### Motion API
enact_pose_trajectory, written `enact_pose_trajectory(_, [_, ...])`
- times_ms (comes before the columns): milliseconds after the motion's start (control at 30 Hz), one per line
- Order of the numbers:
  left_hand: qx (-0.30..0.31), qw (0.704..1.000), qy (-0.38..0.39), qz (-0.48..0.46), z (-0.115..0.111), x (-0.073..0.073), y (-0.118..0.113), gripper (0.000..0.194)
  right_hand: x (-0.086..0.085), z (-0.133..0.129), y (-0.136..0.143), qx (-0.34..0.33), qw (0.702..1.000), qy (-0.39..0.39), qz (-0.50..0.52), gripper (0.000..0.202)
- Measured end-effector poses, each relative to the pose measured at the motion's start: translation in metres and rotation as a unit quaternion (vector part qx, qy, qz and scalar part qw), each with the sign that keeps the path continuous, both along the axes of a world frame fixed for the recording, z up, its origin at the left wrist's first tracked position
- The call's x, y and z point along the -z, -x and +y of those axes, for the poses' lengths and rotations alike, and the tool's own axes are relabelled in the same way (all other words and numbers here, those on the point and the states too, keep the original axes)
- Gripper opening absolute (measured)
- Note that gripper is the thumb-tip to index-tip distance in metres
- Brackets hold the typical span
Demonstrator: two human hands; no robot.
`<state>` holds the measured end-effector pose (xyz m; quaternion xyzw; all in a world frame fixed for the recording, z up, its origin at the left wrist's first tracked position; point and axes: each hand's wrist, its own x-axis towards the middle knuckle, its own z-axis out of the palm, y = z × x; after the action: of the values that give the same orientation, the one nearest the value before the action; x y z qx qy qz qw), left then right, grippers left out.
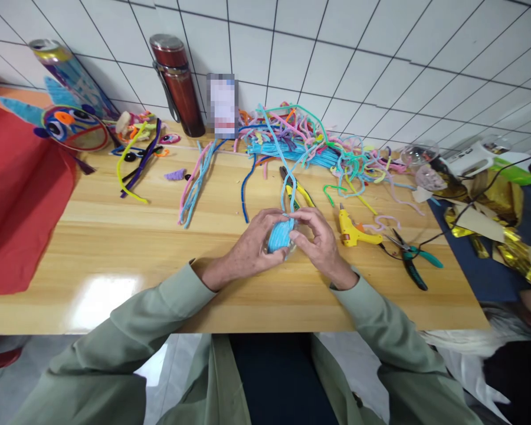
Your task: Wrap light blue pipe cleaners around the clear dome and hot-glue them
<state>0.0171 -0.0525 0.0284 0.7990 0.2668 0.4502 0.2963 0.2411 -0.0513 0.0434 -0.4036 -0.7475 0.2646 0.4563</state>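
From my remote view, I can see a dark red thermos (180, 94) standing close to the tiled wall (283, 53), a tall drinks can (77, 79) leaning farther left, and a red cloth (22, 200) draped over the table's left end.

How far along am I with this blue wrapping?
Partway, I'd say. Done: the wrapped piece looks mostly covered in light blue on the side showing. In hand: your left hand and right hand hold it. Left: the loose strands running up from it look unwrapped; its underside is hidden.
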Motion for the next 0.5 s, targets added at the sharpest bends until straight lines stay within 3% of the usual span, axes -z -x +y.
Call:
enact_pose_trajectory(300, [-0.010, 1.000, -0.008, 0.015, 0.0008, 0.0008, 0.0004, 0.057, 0.0007, 0.0052, -0.0025, -0.007, 1.000, 0.025, 0.004, 0.030])
enact_pose_trajectory(500, [-0.014, 1.000, -0.019, 0.016, 0.0004, 0.0034, -0.0011, 0.062, 0.0017, 0.0027, -0.0029, 0.002, 1.000, 0.027, 0.015, 0.021])
